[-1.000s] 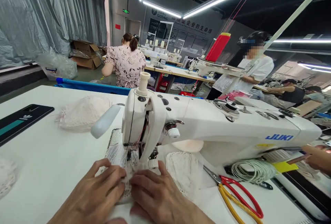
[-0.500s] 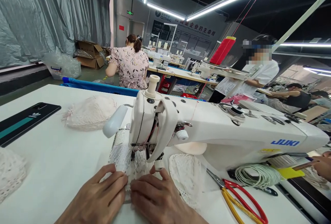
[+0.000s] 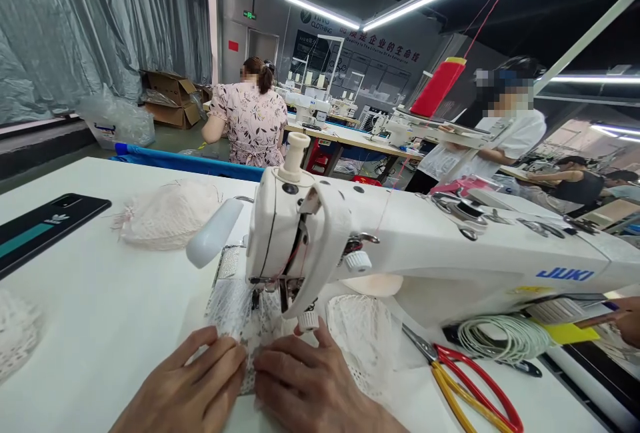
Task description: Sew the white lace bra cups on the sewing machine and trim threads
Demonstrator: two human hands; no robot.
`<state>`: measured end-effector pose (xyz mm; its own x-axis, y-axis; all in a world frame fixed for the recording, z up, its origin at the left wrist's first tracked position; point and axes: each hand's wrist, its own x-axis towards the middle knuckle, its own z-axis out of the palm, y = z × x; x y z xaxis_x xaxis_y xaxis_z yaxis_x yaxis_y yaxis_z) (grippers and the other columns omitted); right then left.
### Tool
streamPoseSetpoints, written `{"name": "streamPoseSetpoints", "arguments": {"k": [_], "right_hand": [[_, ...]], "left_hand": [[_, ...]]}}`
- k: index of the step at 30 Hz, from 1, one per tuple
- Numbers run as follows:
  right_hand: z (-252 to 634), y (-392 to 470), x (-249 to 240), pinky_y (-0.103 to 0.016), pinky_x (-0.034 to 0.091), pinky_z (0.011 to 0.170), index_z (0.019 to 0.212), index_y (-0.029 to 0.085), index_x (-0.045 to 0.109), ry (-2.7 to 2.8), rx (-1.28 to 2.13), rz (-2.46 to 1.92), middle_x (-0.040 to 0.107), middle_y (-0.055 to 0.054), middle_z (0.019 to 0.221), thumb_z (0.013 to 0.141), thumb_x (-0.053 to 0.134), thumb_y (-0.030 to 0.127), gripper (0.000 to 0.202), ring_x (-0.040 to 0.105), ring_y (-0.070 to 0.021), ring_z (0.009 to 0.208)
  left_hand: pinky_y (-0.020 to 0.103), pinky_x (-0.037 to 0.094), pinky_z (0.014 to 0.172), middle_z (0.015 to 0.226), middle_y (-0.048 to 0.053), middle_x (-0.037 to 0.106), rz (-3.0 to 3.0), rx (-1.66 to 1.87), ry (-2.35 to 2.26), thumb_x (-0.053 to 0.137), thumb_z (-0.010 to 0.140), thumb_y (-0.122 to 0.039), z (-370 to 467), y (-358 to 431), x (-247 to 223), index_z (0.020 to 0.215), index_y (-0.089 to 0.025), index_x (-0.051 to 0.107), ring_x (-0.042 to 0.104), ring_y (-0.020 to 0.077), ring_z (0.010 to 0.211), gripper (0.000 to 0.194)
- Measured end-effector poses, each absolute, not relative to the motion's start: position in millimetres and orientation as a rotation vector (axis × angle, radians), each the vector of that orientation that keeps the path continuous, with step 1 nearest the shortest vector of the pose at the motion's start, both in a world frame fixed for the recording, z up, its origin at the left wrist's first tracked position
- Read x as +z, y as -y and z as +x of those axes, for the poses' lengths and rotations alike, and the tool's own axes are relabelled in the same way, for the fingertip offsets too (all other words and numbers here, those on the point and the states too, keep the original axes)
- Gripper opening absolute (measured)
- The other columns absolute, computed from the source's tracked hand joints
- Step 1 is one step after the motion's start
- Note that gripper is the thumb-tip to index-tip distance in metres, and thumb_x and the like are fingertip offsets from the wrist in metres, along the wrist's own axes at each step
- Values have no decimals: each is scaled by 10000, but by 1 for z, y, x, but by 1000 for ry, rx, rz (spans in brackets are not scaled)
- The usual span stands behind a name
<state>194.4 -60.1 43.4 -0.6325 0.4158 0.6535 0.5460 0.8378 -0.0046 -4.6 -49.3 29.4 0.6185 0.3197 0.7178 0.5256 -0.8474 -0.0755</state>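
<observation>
White lace fabric (image 3: 227,303) lies under the presser foot of a white sewing machine (image 3: 425,240). My left hand (image 3: 193,380) rests on the lace at the left of the needle area, fingers bent and pressed together on its near part. Close beside it, my right hand (image 3: 310,376) grips the lace just in front of the foot, its fingers curled and the index finger near the white knob (image 3: 309,320). The fingertips of both hands are partly hidden. Another lace piece (image 3: 361,333) lies right of my right hand.
Scissors (image 3: 465,380) with red and yellow handles lie at the right, near a coil of pale cord (image 3: 503,338). A lace cup (image 3: 167,213) and a phone (image 3: 55,226) are on the left of the table (image 3: 120,313). Other people work at machines beyond.
The view has shifted slightly. Both hands stay on the lace in nearly the same pose, and a little more of the fabric shows between them.
</observation>
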Motion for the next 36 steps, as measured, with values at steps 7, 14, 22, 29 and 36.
{"name": "streamPoseSetpoints", "arguments": {"k": [7, 14, 22, 29, 36], "right_hand": [[197, 61, 45, -360, 307, 841, 738, 172, 576, 2384, -219, -739, 700, 40, 846, 959, 448, 139, 257, 602, -99, 760], [195, 57, 39, -349, 303, 822, 754, 162, 568, 2307, -247, -732, 684, 29, 765, 982, 456, 317, 297, 593, -112, 697], [200, 39, 33, -388, 339, 855, 977, 157, 586, 2346, -372, -912, 700, -60, 857, 939, 358, 600, 500, 599, -180, 749], [200, 37, 30, -391, 367, 840, 1004, 176, 589, 2325, -350, -950, 683, -90, 903, 888, 274, 712, 632, 598, -213, 804], [194, 45, 23, -371, 405, 749, 1053, 174, 577, 2243, -319, -973, 678, -91, 950, 907, 147, 690, 687, 590, -227, 816]], "left_hand": [[334, 375, 878, 742, 12, 713, -2527, -1097, 688, 277, 952, -22, -2, 50, 33, 771, -191, 662, 609, 144, 770, 458], [339, 356, 816, 715, -30, 691, -2582, -1070, 770, 271, 936, -42, 0, 48, 33, 804, -216, 648, 604, 108, 649, 435], [360, 344, 880, 874, -23, 661, -2657, -922, 924, 419, 901, -202, 0, 23, 5, 960, -258, 616, 623, 161, 817, 212], [337, 344, 897, 909, 5, 677, -2649, -972, 940, 399, 885, -126, 1, 25, 13, 961, -230, 627, 634, 140, 815, 262], [348, 349, 891, 925, 35, 737, -2514, -1080, 835, 366, 953, -173, 1, 35, 24, 972, -224, 669, 649, 150, 831, 308]]}}
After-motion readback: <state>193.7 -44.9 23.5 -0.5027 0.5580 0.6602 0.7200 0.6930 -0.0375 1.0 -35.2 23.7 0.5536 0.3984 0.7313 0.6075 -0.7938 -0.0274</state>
